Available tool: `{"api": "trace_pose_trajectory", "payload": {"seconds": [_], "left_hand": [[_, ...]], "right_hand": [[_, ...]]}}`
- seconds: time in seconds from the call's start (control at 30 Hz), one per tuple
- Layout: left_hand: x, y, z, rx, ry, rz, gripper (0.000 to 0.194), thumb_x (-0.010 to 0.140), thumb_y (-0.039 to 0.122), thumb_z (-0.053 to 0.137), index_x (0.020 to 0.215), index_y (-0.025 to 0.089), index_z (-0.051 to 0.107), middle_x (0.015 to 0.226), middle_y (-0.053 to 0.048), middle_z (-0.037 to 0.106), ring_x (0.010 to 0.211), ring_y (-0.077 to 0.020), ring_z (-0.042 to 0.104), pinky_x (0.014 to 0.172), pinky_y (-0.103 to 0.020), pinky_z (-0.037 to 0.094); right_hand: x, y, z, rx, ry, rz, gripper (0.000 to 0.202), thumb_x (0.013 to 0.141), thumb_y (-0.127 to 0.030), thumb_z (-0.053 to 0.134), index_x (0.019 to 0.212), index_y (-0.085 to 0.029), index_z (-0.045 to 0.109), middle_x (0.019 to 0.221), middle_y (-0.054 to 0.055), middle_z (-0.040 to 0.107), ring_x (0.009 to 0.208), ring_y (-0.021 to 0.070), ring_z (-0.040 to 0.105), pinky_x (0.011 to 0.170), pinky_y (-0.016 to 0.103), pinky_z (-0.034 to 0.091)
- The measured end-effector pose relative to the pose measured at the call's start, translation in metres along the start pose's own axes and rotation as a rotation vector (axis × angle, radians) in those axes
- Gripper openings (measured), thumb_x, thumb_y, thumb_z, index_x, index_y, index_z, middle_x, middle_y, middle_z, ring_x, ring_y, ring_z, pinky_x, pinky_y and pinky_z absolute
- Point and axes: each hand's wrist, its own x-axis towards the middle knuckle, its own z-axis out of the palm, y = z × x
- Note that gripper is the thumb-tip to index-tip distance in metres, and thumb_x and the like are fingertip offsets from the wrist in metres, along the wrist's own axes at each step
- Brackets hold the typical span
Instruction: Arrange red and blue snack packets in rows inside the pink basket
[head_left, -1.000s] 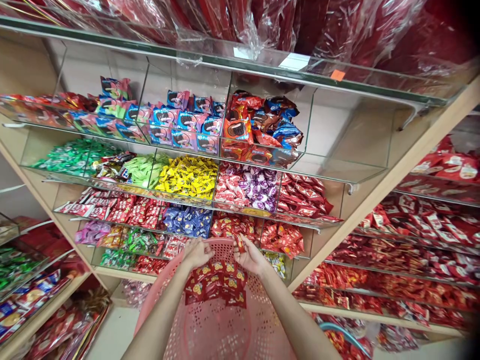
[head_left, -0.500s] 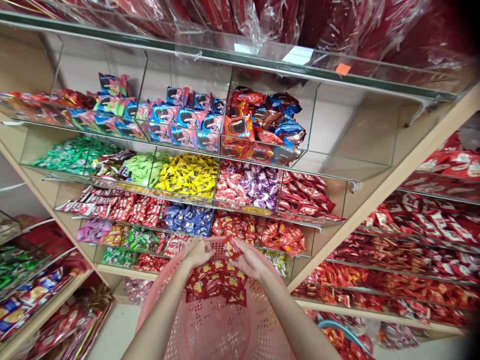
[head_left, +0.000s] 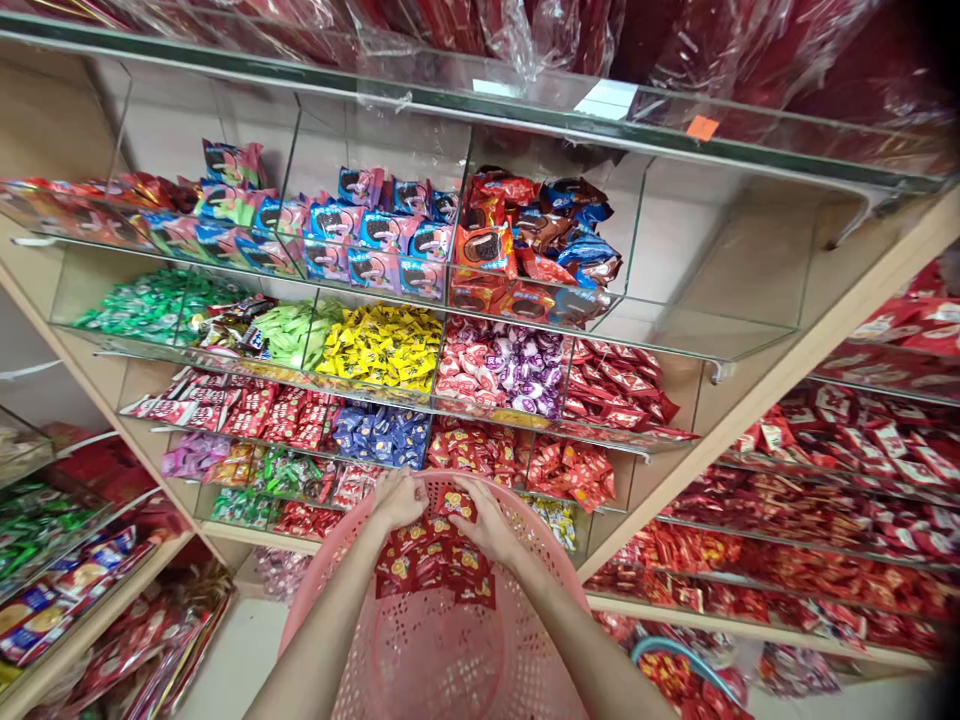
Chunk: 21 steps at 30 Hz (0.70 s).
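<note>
A pink perforated plastic basket [head_left: 420,660] is tilted below the shelves, with red candy packets [head_left: 431,560] lying against its far inner wall. My left hand [head_left: 400,500] is closed on the basket's far rim. Just right of it, my right hand [head_left: 480,520] is over the packets with its thumb and fingers apart. A red packet with an orange print [head_left: 455,503] lies between the two hands, by the right fingertips.
Glass-fronted shelves hold yellow candies [head_left: 382,348], blue packets [head_left: 380,435], red packets [head_left: 571,472] and cookie packs [head_left: 386,230]. A wooden upright [head_left: 757,385] slants down on the right. A blue-rimmed basket [head_left: 686,655] stands low at the right.
The right fingers have opened and moved slightly left; the packet they held now lies with the others. My left hand stays at the rim. The view has shifted slightly.
</note>
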Motion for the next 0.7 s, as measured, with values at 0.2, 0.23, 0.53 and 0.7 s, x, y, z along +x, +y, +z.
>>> {"api": "trace_pose_trajectory", "payload": {"seconds": [0.2, 0.23, 0.53, 0.7], "left_hand": [[-0.002, 0.002, -0.003, 0.008, 0.003, 0.007, 0.022, 0.069, 0.030, 0.046, 0.068, 0.022, 0.066, 0.088, -0.006, 0.057, 0.091, -0.0247, 0.049, 0.085, -0.041, 0.032], [-0.002, 0.002, -0.003, 0.007, 0.001, 0.006, 0.022, 0.069, 0.030, 0.046, 0.067, 0.022, 0.066, 0.087, -0.006, 0.057, 0.091, -0.0246, 0.049, 0.085, -0.041, 0.032], [0.000, 0.000, 0.000, 0.008, 0.004, 0.013, 0.023, 0.070, 0.031, 0.046, 0.067, 0.021, 0.066, 0.086, -0.005, 0.057, 0.090, -0.0233, 0.048, 0.084, -0.041, 0.032], [0.000, 0.001, -0.001, -0.007, 0.006, 0.013, 0.023, 0.070, 0.033, 0.047, 0.066, 0.022, 0.066, 0.086, -0.006, 0.057, 0.090, -0.0243, 0.049, 0.084, -0.042, 0.032]], "right_hand": [[-0.001, 0.011, 0.017, 0.556, 0.079, 0.594, 0.035, 0.069, -0.038, 0.061, 0.099, -0.021, 0.054, 0.090, 0.004, 0.061, 0.074, 0.0150, 0.058, 0.070, 0.030, 0.046], [-0.001, 0.010, 0.016, 0.708, 0.038, 0.705, 0.032, 0.071, -0.040, 0.058, 0.096, -0.020, 0.055, 0.090, 0.004, 0.062, 0.070, 0.0136, 0.058, 0.065, 0.027, 0.046], [-0.005, -0.009, 0.007, 1.215, -0.218, 0.869, 0.040, 0.063, -0.016, 0.068, 0.096, -0.026, 0.047, 0.081, -0.006, 0.064, 0.071, 0.0084, 0.061, 0.071, 0.024, 0.044], [-0.006, -0.006, 0.016, 1.117, -0.109, 0.921, 0.036, 0.061, -0.022, 0.072, 0.090, -0.022, 0.051, 0.077, -0.005, 0.063, 0.067, 0.0093, 0.061, 0.068, 0.026, 0.047]]}}
